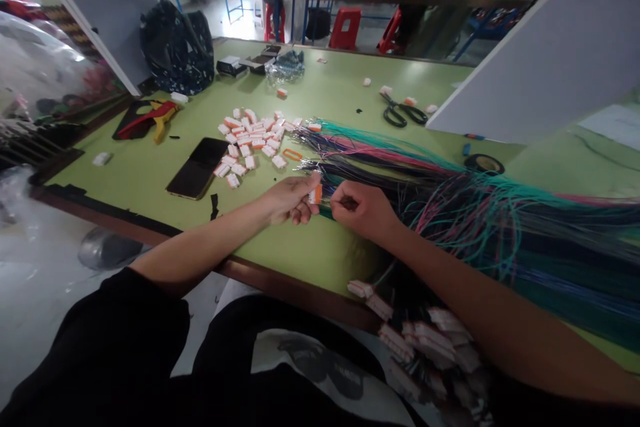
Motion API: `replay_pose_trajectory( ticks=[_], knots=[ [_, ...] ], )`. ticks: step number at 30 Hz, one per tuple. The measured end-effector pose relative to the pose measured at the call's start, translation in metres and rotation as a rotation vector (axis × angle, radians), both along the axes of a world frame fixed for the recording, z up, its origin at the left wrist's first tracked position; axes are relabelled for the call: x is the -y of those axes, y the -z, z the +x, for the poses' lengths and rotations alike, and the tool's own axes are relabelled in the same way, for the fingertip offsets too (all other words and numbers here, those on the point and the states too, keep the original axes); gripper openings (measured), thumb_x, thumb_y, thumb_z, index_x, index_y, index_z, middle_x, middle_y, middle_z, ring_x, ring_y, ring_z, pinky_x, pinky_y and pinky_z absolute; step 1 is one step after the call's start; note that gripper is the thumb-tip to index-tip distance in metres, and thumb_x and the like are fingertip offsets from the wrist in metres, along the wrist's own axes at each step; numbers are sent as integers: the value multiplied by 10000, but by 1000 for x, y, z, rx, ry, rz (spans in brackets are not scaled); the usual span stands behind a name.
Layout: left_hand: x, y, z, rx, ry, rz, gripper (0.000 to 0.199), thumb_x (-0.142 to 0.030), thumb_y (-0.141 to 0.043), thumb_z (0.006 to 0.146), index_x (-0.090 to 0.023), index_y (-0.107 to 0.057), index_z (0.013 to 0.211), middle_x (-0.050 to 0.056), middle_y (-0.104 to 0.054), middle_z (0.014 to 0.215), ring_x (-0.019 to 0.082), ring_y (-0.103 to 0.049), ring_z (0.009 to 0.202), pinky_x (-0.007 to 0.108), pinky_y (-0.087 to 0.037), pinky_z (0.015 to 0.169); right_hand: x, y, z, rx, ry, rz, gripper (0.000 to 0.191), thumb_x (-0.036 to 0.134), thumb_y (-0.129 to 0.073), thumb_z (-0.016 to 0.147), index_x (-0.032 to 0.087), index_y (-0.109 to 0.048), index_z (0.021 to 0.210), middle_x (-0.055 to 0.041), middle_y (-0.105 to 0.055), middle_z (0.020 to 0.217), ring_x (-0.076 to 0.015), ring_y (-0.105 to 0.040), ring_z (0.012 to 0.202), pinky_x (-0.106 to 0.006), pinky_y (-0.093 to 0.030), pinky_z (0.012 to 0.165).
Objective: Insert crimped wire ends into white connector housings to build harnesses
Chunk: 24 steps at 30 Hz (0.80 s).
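We see a green table (280, 250) with our left hand (291, 197) at center, pinching a white-and-orange connector (315, 195) between thumb and curled fingers. At its 3 o'clock, our right hand (367, 208) is curled loosely; we cannot tell whether it grips anything. From our hands, loose connectors (253, 137) lie at 10 o'clock, wires (395, 177) at 2, scissors (393, 104) at 1.

Head-height view, forward and down, close over the green table (340, 83)
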<state>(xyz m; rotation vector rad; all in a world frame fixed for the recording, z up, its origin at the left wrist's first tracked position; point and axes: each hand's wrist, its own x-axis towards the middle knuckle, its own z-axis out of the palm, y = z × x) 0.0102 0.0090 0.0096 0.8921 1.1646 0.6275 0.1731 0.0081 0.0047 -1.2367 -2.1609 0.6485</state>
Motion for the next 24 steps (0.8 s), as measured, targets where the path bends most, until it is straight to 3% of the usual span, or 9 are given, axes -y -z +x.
replay_pose_trajectory(
  ticks=[5, 8, 12, 18, 24],
  knots=[
    [-5, 3, -9, 235, 21, 58, 87, -165, -547, 851, -98, -562, 906, 1, -626, 631, 65, -596, 510, 164, -454, 503, 0, -1, 1, -39, 51, 29, 62, 188, -456, 600, 206, -454, 540, 24, -476, 520, -93, -407, 517, -217, -317, 512],
    [-7, 5, -14, 324, 53, 42, 265, 11, -525, 785, -94, -581, 1021, 20, -660, 727, 78, -638, 627, 202, -506, 651, 1, -2, 2, -66, 71, 30, 65, 197, -459, 611, 207, -462, 547, 19, -491, 532, -95, -412, 517, -218, -322, 509],
    [-7, 6, -14, 369, 46, 14, 295, 34, -474, 795, -100, -595, 1029, 31, -673, 778, 92, -664, 722, 246, -506, 809, 2, -2, 3, -75, 67, 36, 68, 206, -459, 618, 206, -472, 551, 13, -508, 546, -99, -428, 527, -224, -334, 521],
    [-8, 11, -12, 330, 47, 55, 283, -21, -514, 803, -142, -554, 1056, -32, -624, 698, 78, -637, 617, 222, -509, 680, 1, -1, 3, -44, 63, 47, 63, 195, -458, 607, 204, -461, 545, 15, -513, 548, -94, -422, 519, -222, -323, 516],
    [-10, 15, -14, 331, 89, 127, 264, -43, -582, 766, -134, -569, 1015, -47, -583, 658, 37, -548, 521, 158, -417, 518, 1, -1, 2, 0, 47, 72, 64, 185, -456, 612, 205, -444, 553, 11, -516, 566, -100, -440, 542, -225, -334, 534]
  ],
)
